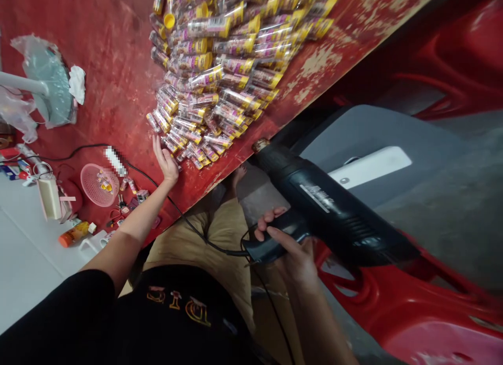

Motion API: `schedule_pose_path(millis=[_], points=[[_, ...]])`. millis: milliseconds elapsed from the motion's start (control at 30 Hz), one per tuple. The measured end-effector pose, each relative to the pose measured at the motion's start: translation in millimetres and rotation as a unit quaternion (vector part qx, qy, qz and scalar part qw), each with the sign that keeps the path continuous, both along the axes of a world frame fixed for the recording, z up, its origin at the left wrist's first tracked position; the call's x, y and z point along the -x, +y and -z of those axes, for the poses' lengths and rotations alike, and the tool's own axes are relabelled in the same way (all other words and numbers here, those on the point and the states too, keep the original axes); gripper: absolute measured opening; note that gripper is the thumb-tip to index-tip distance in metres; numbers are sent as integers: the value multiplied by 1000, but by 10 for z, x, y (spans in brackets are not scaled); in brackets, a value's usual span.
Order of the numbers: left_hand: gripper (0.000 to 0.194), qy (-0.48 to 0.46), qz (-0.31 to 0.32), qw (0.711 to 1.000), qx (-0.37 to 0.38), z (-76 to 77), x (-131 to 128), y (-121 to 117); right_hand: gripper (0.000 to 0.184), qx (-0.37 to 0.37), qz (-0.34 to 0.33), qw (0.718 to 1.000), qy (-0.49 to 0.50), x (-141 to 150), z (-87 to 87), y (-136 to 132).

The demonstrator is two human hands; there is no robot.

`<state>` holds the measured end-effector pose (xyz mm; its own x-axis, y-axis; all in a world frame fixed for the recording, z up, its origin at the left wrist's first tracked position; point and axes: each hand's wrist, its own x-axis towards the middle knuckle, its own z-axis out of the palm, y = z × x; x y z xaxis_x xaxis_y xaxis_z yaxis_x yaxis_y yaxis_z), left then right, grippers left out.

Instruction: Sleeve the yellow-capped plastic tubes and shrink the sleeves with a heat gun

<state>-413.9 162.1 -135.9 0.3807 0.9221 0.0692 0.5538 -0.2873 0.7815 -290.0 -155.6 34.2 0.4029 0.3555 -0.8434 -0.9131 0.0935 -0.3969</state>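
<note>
Head view: the right hand (293,249) curls round the grip (259,249) of the long heat gun (326,197), its nose (260,145) pointing up-left at the edge of the red table (110,92). The left hand (168,165), open and empty, is beside the small tubes (202,82) on top, most yellow caps (227,27) pointing right. Bare table lies left of them.

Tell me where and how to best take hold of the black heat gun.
Grip the heat gun by its handle, coming from the wearer's side, as the right hand does. Slimmer than the barrel and jutting sideways from it, the handle likely suits a wrapped grip. Avoid the nozzle at the far end; it may be hot.
</note>
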Motion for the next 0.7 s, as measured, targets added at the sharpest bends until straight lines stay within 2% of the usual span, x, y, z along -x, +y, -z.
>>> schedule_pose_path(millis=[133, 333, 700], points=[[89, 7, 15, 1000, -9, -7, -16, 10, 43, -17, -23, 999, 22, 78, -30, -26], [94, 13, 26, 999, 33, -38, -37, 33, 42, -33, -49, 998, 33, 100, -45, 24], [93, 60, 24, 998, -10, -58, -46, 10, 40, -41, -41, 997, 41, 139, -66, -4]])
